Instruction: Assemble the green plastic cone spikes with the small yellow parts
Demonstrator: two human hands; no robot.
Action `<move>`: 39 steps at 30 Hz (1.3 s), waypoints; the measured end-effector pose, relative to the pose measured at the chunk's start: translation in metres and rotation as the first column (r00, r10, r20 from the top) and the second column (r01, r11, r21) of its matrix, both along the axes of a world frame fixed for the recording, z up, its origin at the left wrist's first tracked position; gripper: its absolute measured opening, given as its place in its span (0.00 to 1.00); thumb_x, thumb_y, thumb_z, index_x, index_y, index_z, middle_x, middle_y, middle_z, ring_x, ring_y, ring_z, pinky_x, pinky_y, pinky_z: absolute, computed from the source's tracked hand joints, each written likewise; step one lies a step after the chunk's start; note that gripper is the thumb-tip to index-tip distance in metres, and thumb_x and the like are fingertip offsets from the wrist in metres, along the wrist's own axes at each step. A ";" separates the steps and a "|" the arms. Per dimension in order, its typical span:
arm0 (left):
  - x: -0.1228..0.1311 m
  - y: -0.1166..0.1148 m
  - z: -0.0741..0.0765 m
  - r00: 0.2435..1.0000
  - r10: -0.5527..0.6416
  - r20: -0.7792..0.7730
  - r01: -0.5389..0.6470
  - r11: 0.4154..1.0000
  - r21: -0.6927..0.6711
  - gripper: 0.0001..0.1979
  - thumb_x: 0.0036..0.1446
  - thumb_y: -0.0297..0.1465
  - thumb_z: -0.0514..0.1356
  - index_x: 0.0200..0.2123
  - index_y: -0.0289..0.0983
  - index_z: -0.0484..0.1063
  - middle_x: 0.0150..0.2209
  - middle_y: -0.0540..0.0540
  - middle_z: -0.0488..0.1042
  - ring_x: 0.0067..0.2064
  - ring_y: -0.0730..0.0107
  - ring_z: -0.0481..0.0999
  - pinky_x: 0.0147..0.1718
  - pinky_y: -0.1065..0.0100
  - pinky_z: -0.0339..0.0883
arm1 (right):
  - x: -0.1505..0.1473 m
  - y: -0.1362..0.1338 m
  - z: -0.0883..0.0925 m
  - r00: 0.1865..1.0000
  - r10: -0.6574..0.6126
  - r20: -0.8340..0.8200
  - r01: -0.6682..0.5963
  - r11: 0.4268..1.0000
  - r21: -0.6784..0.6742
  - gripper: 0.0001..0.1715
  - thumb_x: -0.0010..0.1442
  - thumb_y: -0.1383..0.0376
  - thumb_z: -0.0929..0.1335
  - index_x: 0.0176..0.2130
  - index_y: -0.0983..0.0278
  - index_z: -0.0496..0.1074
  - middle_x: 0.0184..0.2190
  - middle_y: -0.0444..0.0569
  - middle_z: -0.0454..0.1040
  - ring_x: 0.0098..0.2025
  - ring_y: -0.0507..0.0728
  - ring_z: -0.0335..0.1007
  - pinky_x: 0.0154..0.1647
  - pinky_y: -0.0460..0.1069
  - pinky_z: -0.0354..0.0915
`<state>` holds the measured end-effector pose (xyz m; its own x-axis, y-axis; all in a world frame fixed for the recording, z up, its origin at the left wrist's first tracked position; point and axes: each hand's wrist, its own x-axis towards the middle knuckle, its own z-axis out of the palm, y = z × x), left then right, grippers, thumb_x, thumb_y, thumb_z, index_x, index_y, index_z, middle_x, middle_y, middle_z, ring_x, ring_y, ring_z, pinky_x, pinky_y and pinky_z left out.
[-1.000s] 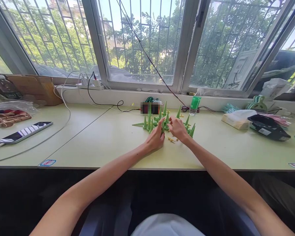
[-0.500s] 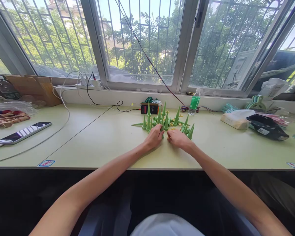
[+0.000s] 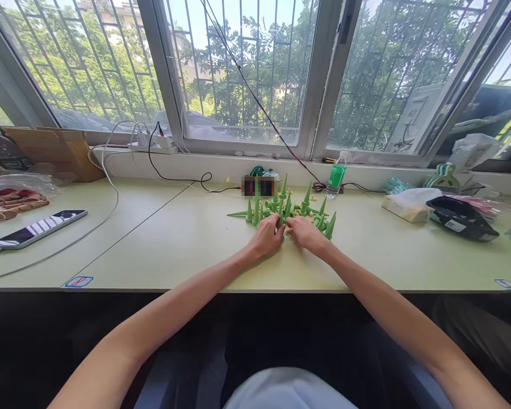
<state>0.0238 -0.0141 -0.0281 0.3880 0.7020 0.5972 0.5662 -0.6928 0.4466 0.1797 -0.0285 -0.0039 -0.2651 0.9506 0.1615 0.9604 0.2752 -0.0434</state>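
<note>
Green plastic cone-shaped watering spikes (image 3: 306, 200) stand and lie in a cluster on the table, with small yellow fittings among them. My left hand (image 3: 266, 236) is closed around one green watering spike at the front of the cluster, whose lower part is mostly covered by my fingers. Close by on the right, my right hand (image 3: 307, 234) pinches its fingertips together against that spike's lower end. What sits between those right fingertips is too small and hidden to make out. Another spike (image 3: 331, 226) leans just beyond my right wrist.
Behind the cluster is a small dark box (image 3: 259, 186) with a cable. A green-labelled bottle (image 3: 336, 177) stands near the window sill. Rightward lie a tissue box (image 3: 405, 205) and a black pouch (image 3: 462, 218). To the left are a phone (image 3: 36, 230) and a long white cable (image 3: 106, 218).
My right hand has moved slightly left and up, closing the gap to my left hand. The left hand keeps its hold on the spike, nearly still.
</note>
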 end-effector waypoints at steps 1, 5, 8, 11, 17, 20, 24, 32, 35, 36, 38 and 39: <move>0.000 0.000 0.000 1.000 -0.003 0.004 0.003 1.000 -0.002 0.08 0.59 0.29 0.55 0.28 0.37 0.61 0.26 0.49 0.66 0.29 0.70 0.65 0.30 0.68 0.58 | 0.001 0.002 0.002 1.000 -0.006 -0.010 0.006 1.000 0.020 0.06 0.62 0.69 0.64 0.40 0.65 0.70 0.38 0.55 0.73 0.39 0.56 0.69 0.34 0.46 0.57; 0.000 0.001 0.000 1.000 -0.014 0.010 0.015 1.000 -0.023 0.08 0.59 0.29 0.55 0.28 0.37 0.61 0.26 0.49 0.66 0.28 0.71 0.64 0.30 0.68 0.57 | 0.005 0.006 0.017 0.998 -0.041 -0.045 0.043 0.998 0.045 0.12 0.59 0.75 0.63 0.41 0.66 0.70 0.36 0.53 0.73 0.34 0.54 0.68 0.31 0.45 0.56; 0.000 0.001 0.001 1.000 -0.010 0.000 0.010 0.999 -0.040 0.08 0.59 0.29 0.55 0.27 0.37 0.61 0.26 0.49 0.66 0.28 0.71 0.64 0.30 0.68 0.57 | 0.005 0.009 0.036 0.996 -0.051 -0.069 0.056 0.997 0.060 0.13 0.57 0.77 0.63 0.40 0.67 0.72 0.35 0.53 0.74 0.33 0.54 0.68 0.31 0.45 0.57; 0.000 0.001 0.001 1.000 -0.016 -0.007 0.016 0.999 -0.041 0.09 0.59 0.29 0.55 0.26 0.37 0.61 0.26 0.49 0.67 0.28 0.71 0.64 0.30 0.68 0.57 | 0.002 0.017 0.049 0.996 -0.085 -0.028 0.085 0.996 0.005 0.12 0.54 0.78 0.65 0.38 0.68 0.75 0.35 0.56 0.76 0.33 0.55 0.70 0.31 0.45 0.58; 0.001 0.000 -0.001 0.998 -0.063 -0.006 0.063 0.998 -0.007 0.11 0.59 0.33 0.56 0.25 0.37 0.61 0.24 0.51 0.65 0.26 0.73 0.62 0.28 0.69 0.55 | -0.002 0.034 0.046 0.989 -0.150 0.020 0.151 0.980 -0.132 0.13 0.50 0.79 0.67 0.35 0.69 0.77 0.32 0.56 0.77 0.33 0.56 0.73 0.29 0.44 0.60; 0.001 -0.002 -0.001 0.995 -0.096 -0.035 0.096 0.995 -0.007 0.12 0.56 0.34 0.58 0.24 0.37 0.60 0.23 0.52 0.64 0.25 0.74 0.61 0.28 0.68 0.55 | -0.004 0.037 0.039 0.988 -0.153 0.001 0.152 0.980 -0.129 0.11 0.52 0.75 0.68 0.36 0.69 0.77 0.32 0.56 0.77 0.35 0.58 0.75 0.31 0.44 0.63; 0.000 -0.002 0.000 0.989 -0.119 -0.083 0.118 0.993 -0.020 0.12 0.52 0.32 0.61 0.23 0.37 0.59 0.24 0.51 0.64 0.27 0.72 0.62 0.28 0.68 0.56 | -0.005 0.039 0.030 0.986 -0.165 -0.016 0.162 0.977 -0.140 0.10 0.51 0.73 0.70 0.37 0.70 0.77 0.35 0.60 0.77 0.37 0.60 0.75 0.32 0.45 0.65; 0.000 0.001 -0.001 0.993 -0.082 -0.079 0.079 0.996 -0.046 0.14 0.52 0.33 0.63 0.23 0.37 0.60 0.26 0.50 0.64 0.29 0.71 0.63 0.29 0.67 0.58 | -0.003 0.048 0.016 0.975 -0.218 -0.035 0.211 0.968 -0.136 0.18 0.50 0.72 0.72 0.43 0.71 0.73 0.44 0.64 0.74 0.42 0.62 0.75 0.36 0.47 0.67; 0.001 0.000 -0.001 0.993 -0.085 -0.084 0.084 0.996 -0.013 0.13 0.53 0.33 0.62 0.23 0.38 0.59 0.26 0.50 0.64 0.29 0.71 0.63 0.29 0.67 0.57 | -0.003 0.049 0.015 0.975 -0.216 -0.048 0.208 0.969 -0.135 0.16 0.52 0.71 0.71 0.42 0.70 0.74 0.43 0.63 0.75 0.42 0.62 0.75 0.36 0.47 0.66; 0.001 -0.001 -0.001 0.993 -0.091 -0.080 0.091 0.996 -0.003 0.13 0.53 0.33 0.61 0.23 0.38 0.59 0.25 0.50 0.64 0.28 0.71 0.63 0.29 0.68 0.57 | -0.003 0.049 0.015 0.975 -0.215 -0.051 0.206 0.969 -0.134 0.15 0.52 0.71 0.71 0.42 0.70 0.74 0.43 0.62 0.75 0.42 0.62 0.75 0.36 0.47 0.66; 0.001 -0.003 0.000 0.993 -0.102 -0.062 0.103 0.995 0.006 0.13 0.55 0.33 0.59 0.23 0.38 0.58 0.24 0.50 0.64 0.27 0.72 0.63 0.28 0.68 0.56 | -0.003 0.049 0.015 0.975 -0.216 -0.053 0.207 0.969 -0.131 0.15 0.52 0.71 0.71 0.42 0.71 0.74 0.43 0.62 0.75 0.43 0.62 0.75 0.37 0.46 0.66; 0.001 -0.004 0.001 0.993 -0.104 -0.053 0.104 0.995 0.003 0.13 0.56 0.33 0.58 0.23 0.38 0.58 0.24 0.50 0.64 0.26 0.72 0.62 0.27 0.68 0.55 | -0.003 0.049 0.015 0.975 -0.217 -0.053 0.209 0.969 -0.129 0.16 0.51 0.72 0.71 0.42 0.71 0.74 0.42 0.62 0.75 0.43 0.62 0.74 0.38 0.46 0.66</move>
<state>0.0248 -0.0182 -0.0272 0.4896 0.6528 0.5780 0.5133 -0.7517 0.4142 0.1770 0.0206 0.0110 -0.0466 0.9976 0.0514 0.9902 0.0529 -0.1291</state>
